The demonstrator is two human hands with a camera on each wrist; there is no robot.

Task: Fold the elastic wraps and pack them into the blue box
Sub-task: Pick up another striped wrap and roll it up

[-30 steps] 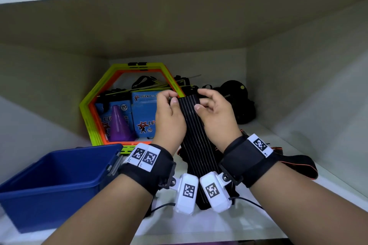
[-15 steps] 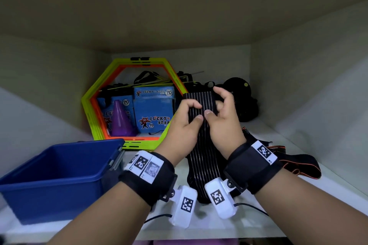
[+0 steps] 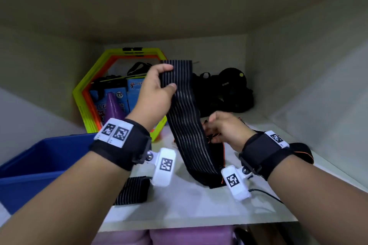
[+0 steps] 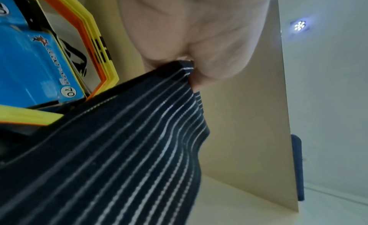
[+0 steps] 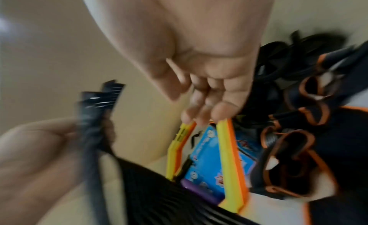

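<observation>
Head view: left hand (image 3: 154,93) pinches the striped wrap's (image 3: 187,125) top end, raised over the shelf (image 3: 199,205), lower end resting there. Right hand (image 3: 225,131), fingers loosely curled, holds nothing. Box (image 3: 39,157) sits left.

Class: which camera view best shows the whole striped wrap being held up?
The head view: the striped wrap hangs full length from the left hand. The left wrist view shows only its gripped upper part; the right wrist view blurs it.

left hand (image 3: 157,93) raised, its grip pinched; right hand (image 3: 226,130) lower, fingers loose.
</observation>
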